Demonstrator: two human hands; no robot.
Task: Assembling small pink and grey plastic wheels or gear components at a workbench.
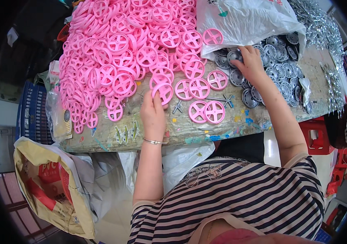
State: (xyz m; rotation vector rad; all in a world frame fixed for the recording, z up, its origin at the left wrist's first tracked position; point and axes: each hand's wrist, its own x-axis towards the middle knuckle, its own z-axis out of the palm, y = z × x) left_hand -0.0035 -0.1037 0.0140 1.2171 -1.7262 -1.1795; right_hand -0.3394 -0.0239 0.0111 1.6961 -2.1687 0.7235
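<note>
Between the thumb and fingers of my left hand [153, 114] is a pink spoked plastic wheel [166, 96], tilted up off the table. My right hand [252, 67] reaches into the grey plastic wheel discs [287, 73], its thumb and fingers closed about the edge of one grey disc [233, 56]. Several loose pink wheels [199, 88] lie on the table between my hands. Close by are small grey cross-shaped pieces [227, 101] with thin rods. A large heap of pink wheels [116, 44] spreads beyond my left hand.
A white plastic sack [246, 24] lies behind the grey discs. Silver tinsel [324, 24] hangs over the table's right side. Below the worn, paint-flecked table [137, 140] stands an open paper sack [51, 187] at left. Red plastic stools [317, 136] and another person's arm are at right.
</note>
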